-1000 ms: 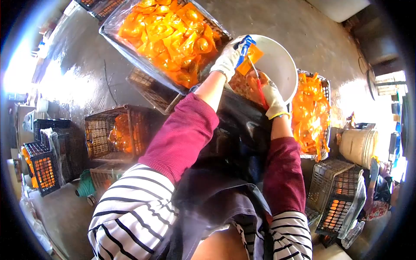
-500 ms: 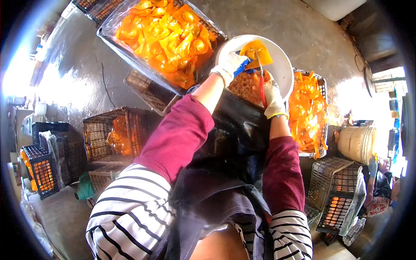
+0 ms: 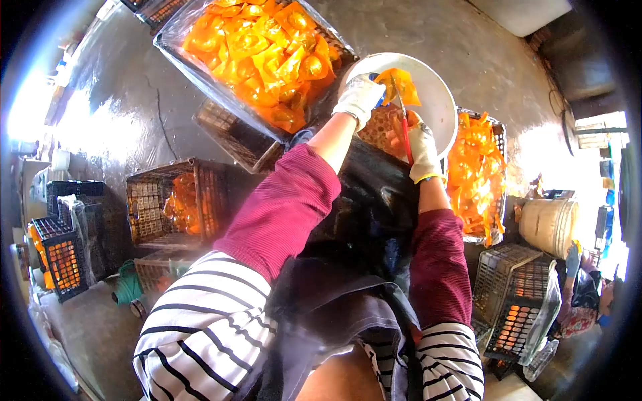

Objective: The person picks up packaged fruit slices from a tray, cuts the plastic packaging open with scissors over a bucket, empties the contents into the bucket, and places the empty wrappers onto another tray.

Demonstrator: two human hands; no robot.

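A person in gloves works with scissors [image 3: 406,137] over a white bucket [image 3: 440,100], which stands at about one o'clock from the middle of the view. The left hand [image 3: 361,95], fingers drawn together in a pinch, grips a flat orange piece [image 3: 408,87] by its left edge, toward nine o'clock. The right hand [image 3: 422,146] is curled around the red handles, the blades reaching toward twelve o'clock across the piece; how far apart they stand cannot be told.

Both the piece and the blades are above the bucket, where small round bits [image 3: 380,125] lie at its near side, toward seven o'clock. A large crate [image 3: 179,65] heaped with orange pieces sits at eleven o'clock, a narrower crate [image 3: 501,144] of orange strips just before three. A dark apron [image 3: 371,194] covers the person's front.

Clean work here would seem to call for a taut, level piece, left fingertips well off the blades' line, short snips from a relaxed right wrist, and the cut made over the bucket's middle rather than its rim.
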